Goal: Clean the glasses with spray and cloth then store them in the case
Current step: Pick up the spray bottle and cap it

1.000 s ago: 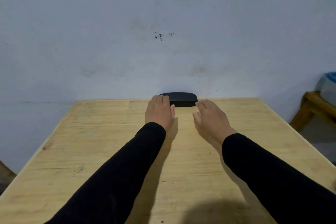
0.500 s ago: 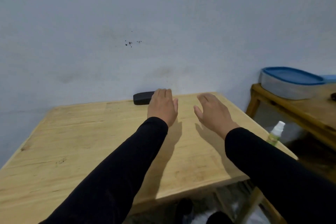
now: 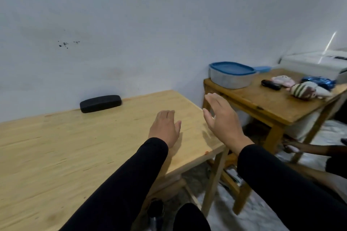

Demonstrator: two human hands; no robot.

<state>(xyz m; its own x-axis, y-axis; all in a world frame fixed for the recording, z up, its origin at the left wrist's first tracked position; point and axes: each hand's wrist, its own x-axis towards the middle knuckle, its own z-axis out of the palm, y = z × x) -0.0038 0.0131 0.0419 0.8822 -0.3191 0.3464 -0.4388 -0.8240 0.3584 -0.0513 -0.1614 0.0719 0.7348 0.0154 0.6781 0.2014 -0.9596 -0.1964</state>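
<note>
My glasses case [image 3: 100, 103] lies shut along the far edge of the table [image 3: 56, 155], pressed close to the wall, towards the far left of where my hands are. I cannot tell from here whether the glasses are inside it; no glasses, spray or cloth show on this table. My left hand [image 3: 165, 128] rests palm down near the table's right edge, fingers together and flat, holding nothing. My right hand [image 3: 221, 122] hangs in the air past the right edge, fingers loosely spread, thumb apart, also holding nothing, over the gap towards the side table [image 3: 262, 103].

On that side table sit a tub with a blue lid [image 3: 231, 75] at its far left corner, a small dark object [image 3: 271, 84] that could be another case, and some soft toys [image 3: 304, 89] towards its right edge. If I reach across for what I need, my sleeve could drag over the table's right edge or knock the tub, since it stands nearest my hand. I might also grab the dark object thinking it is what I want; it is too small to identify. Someone else's hand [image 3: 293, 146] is low by the side table's leg, and a careless swing downward could meet it. And with my head turned away from the case, I could lose track of it against the wall
</note>
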